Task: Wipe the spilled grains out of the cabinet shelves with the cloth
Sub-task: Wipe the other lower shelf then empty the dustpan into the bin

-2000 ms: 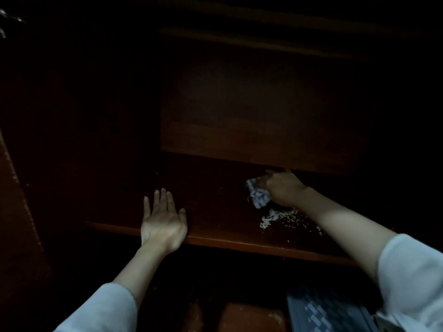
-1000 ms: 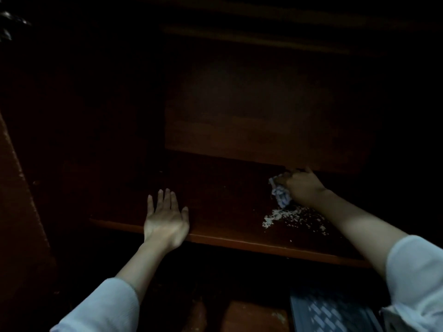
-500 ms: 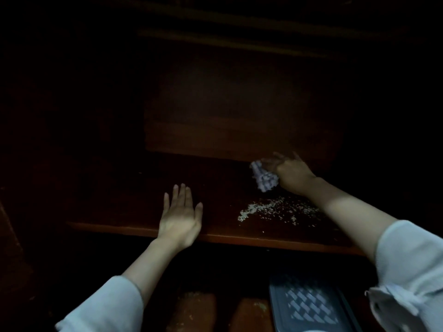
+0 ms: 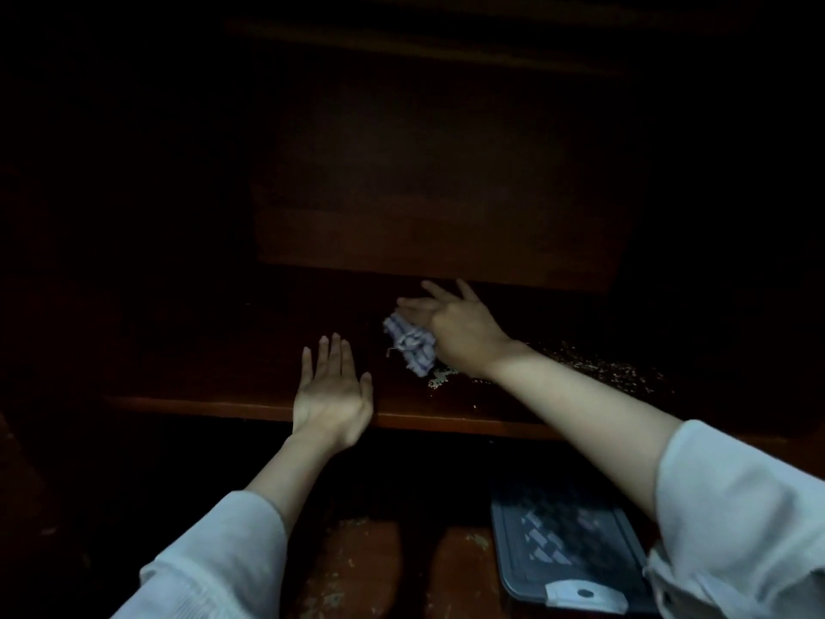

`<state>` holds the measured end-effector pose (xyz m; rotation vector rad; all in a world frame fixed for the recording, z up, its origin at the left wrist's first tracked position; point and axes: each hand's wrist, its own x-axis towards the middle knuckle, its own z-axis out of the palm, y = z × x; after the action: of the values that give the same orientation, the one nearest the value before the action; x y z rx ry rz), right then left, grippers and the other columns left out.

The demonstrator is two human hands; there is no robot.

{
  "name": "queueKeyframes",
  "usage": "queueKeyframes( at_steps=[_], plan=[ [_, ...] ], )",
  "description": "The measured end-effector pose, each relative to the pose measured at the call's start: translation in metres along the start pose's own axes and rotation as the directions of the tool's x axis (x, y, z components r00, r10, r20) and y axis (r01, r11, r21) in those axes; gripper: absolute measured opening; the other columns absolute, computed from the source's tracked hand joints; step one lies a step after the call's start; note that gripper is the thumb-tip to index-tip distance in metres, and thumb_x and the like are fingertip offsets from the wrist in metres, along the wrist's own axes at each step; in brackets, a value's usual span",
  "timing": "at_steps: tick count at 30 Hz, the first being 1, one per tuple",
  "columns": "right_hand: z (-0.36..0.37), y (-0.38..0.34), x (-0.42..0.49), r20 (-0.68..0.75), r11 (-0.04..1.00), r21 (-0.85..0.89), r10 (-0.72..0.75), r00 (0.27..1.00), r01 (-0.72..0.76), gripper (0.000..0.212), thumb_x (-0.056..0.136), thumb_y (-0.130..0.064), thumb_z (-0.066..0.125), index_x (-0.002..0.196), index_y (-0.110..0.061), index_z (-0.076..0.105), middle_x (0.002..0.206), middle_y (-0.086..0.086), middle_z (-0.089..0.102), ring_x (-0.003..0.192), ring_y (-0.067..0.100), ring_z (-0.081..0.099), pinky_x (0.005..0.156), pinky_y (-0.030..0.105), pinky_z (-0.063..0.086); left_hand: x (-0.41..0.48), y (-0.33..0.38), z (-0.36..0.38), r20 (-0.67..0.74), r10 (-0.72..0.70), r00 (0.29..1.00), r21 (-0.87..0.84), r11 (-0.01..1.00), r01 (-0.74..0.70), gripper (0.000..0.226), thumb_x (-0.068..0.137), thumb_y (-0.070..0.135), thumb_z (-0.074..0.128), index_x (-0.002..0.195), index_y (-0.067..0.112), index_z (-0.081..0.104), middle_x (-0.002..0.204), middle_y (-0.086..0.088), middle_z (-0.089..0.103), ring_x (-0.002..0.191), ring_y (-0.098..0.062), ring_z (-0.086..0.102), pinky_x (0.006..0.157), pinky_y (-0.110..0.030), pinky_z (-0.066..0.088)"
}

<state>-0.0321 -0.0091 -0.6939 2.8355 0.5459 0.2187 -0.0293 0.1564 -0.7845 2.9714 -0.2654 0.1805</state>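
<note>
A dark wooden cabinet shelf [image 4: 223, 402] runs across the middle of the view. My right hand [image 4: 460, 332] presses a bunched white-and-purple checked cloth [image 4: 410, 346] onto the shelf, two fingers sticking out straight toward the back panel. Spilled pale grains [image 4: 598, 366] lie scattered on the shelf to the right of that hand, and a small clump [image 4: 439, 377] sits just below the cloth. My left hand [image 4: 332, 395] rests flat on the shelf's front edge, fingers straight, holding nothing.
The cabinet's back panel [image 4: 437, 216] stands close behind the right hand, with another shelf edge [image 4: 402, 35] above. Below the shelf, at the lower right, lies a grey plastic tray [image 4: 562, 542]. The surroundings are very dark.
My right hand has swept the cloth leftward and toward the front, over the left end of the grain patch. My left hand stays flat on the shelf edge.
</note>
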Motion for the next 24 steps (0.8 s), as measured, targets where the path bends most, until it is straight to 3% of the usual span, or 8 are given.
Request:
queueKeyframes(
  at_steps=[6,14,22,24],
  plan=[
    [0.024,-0.029,-0.018,0.153,0.932,-0.255,-0.226,0.962,0.259,0.053,0.1,-0.016,0.026,0.151,-0.027,0.013,0.158,-0.006,0.015,0.146,0.023,-0.001,0.112,0.056,-0.007,0.002,0.002,0.001,-0.009,-0.014,1.0,0.027,1.0,0.014,0.059,0.101,0.033,0.011,0.148,0.001,-0.002,0.157,-0.012,-0.009,0.145,-0.02,-0.014,0.115,-0.037,-0.014],
    [0.032,0.016,-0.061,0.18,0.929,-0.291,-0.183,0.966,0.23,0.055,0.1,-0.013,0.026,0.151,-0.026,0.011,0.158,-0.005,0.012,0.145,0.026,-0.011,0.1,0.051,-0.026,0.002,0.001,0.001,0.005,-0.021,1.0,0.025,0.999,0.02,0.058,0.101,0.034,0.008,0.148,0.002,-0.003,0.157,-0.011,-0.01,0.144,-0.019,-0.015,0.113,-0.035,-0.016],
    [0.029,0.07,-0.09,0.268,0.907,-0.406,0.001,0.963,0.112,0.056,0.1,-0.018,0.031,0.15,-0.033,0.011,0.158,-0.009,0.011,0.146,0.026,-0.011,0.106,0.056,-0.018,0.003,0.003,-0.003,0.061,-0.061,0.996,-0.027,0.998,0.063,0.059,0.101,0.037,0.008,0.148,0.003,-0.004,0.157,-0.01,-0.012,0.144,-0.021,-0.016,0.114,-0.036,-0.014],
    [0.023,0.076,-0.088,0.213,0.912,-0.408,0.041,0.976,0.051,0.06,0.099,-0.018,0.033,0.15,-0.034,0.004,0.159,-0.009,0.006,0.146,0.025,-0.009,0.109,0.058,-0.013,0.002,0.01,-0.007,0.054,-0.055,0.997,-0.072,0.996,0.059,0.059,0.101,0.036,0.01,0.148,0.003,-0.004,0.157,-0.01,-0.012,0.144,-0.02,-0.017,0.114,-0.036,-0.014]
  ],
)
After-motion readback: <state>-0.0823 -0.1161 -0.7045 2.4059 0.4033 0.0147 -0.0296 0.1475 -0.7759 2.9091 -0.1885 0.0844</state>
